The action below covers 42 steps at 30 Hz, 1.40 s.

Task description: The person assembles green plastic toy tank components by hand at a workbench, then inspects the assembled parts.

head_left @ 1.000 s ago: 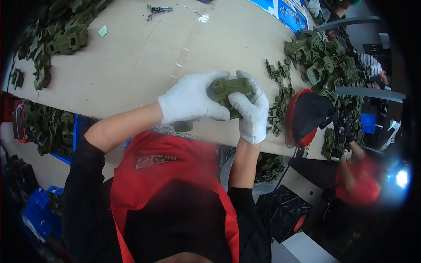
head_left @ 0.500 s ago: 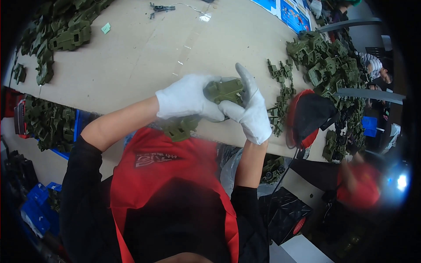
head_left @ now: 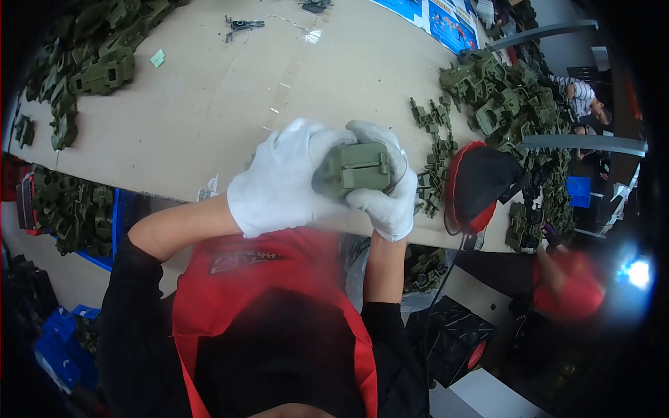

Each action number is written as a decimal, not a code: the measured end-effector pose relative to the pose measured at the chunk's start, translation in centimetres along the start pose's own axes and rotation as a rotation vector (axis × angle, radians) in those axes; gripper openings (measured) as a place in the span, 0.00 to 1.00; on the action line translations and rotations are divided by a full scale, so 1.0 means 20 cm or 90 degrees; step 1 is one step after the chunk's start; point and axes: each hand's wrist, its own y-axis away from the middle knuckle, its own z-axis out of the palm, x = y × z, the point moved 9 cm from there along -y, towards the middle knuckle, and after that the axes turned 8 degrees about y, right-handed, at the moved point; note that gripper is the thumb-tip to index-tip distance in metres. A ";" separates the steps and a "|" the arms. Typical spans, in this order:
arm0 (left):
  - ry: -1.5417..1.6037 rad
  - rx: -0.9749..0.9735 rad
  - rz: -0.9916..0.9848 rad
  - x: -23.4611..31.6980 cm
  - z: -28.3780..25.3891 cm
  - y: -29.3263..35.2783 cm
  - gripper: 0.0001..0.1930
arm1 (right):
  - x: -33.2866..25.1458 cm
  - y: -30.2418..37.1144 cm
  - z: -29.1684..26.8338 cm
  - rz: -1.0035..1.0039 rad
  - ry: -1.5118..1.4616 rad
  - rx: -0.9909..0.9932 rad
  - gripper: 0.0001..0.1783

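Note:
Near the front edge of the table, a boxy olive-green toy vehicle body [head_left: 366, 167] is held between my two white-gloved hands. My left hand [head_left: 279, 177] closes round its left side, palm over it and fingers hidden behind. On the other side, my right hand [head_left: 391, 188] grips the body with the thumb in front and the fingers curled over the far side. A seam runs across the face turned toward me. The gloves cover part of the body.
Green vehicle parts [head_left: 104, 73] are heaped at far left, with more [head_left: 502, 90] at right. Small green parts [head_left: 439, 139] lie beside a black-and-red cap-like object [head_left: 481, 184]. A blue bin [head_left: 115, 223] of parts stands at left; a co-worker in red [head_left: 568, 285] is at lower right.
The vehicle body has been turned so a flat, seamed face shows. My hands have closed in around it. A second green part seen below my left hand is out of sight now.

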 end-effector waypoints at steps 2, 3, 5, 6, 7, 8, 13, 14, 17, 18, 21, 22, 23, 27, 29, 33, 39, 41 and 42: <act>0.009 0.000 -0.005 -0.02 0.03 0.01 0.29 | 0.04 0.01 0.01 0.026 -0.053 0.021 0.39; 0.017 0.000 -0.010 -0.02 0.04 0.01 0.30 | 0.02 0.01 0.03 0.024 -0.053 0.020 0.39; 0.010 0.011 -0.014 -0.02 0.04 0.02 0.29 | 0.07 0.03 0.03 0.137 -0.232 0.096 0.35; 0.003 0.020 -0.019 -0.02 0.04 0.02 0.28 | 0.06 0.02 0.03 0.138 -0.232 0.093 0.35; 0.003 0.022 -0.020 -0.02 0.04 0.03 0.28 | 0.06 0.02 0.04 0.141 -0.191 0.080 0.35; -0.010 0.050 -0.009 -0.02 0.03 0.02 0.30 | 0.06 0.01 0.04 0.143 -0.149 0.069 0.36; -0.066 0.068 -0.019 -0.01 0.02 0.03 0.32 | 0.04 -0.01 0.04 0.088 -0.091 0.048 0.37; -0.026 0.053 -0.013 -0.02 0.02 0.02 0.29 | 0.04 -0.01 0.04 0.104 -0.084 0.036 0.39; 0.020 0.024 0.005 -0.01 0.02 0.01 0.26 | 0.06 0.01 0.03 0.149 -0.197 -0.014 0.42; 0.026 0.011 0.018 0.00 0.03 0.01 0.26 | 0.07 0.01 0.03 0.150 -0.196 -0.012 0.42; 0.033 0.028 0.014 -0.03 0.04 0.01 0.25 | 0.05 0.01 0.02 0.110 -0.148 -0.009 0.43; 0.033 0.029 0.013 -0.04 0.04 0.02 0.25 | 0.04 0.02 0.03 0.127 -0.095 0.007 0.41; 0.019 0.038 0.021 -0.04 0.04 0.03 0.25 | 0.04 0.02 0.03 0.144 -0.042 0.023 0.40; -0.105 0.048 0.089 0.02 0.03 0.04 0.23 | 0.06 0.04 0.05 0.120 -0.100 0.060 0.39; -0.107 0.046 0.077 0.00 0.04 0.05 0.29 | 0.12 0.05 0.05 0.157 -0.105 0.053 0.40; 0.188 -0.032 -0.127 -0.08 0.03 0.00 0.37 | 0.10 0.05 0.04 0.205 -0.264 -0.009 0.44; 0.252 -0.084 -0.128 -0.14 0.06 -0.01 0.39 | 0.13 0.08 0.04 0.315 -0.087 0.097 0.37; 0.273 -0.091 -0.134 -0.15 0.07 -0.01 0.38 | 0.09 0.08 0.05 0.309 -0.038 0.114 0.34; 0.294 -0.099 -0.139 -0.16 0.07 -0.01 0.37 | 0.07 0.08 0.04 0.303 0.012 0.132 0.31</act>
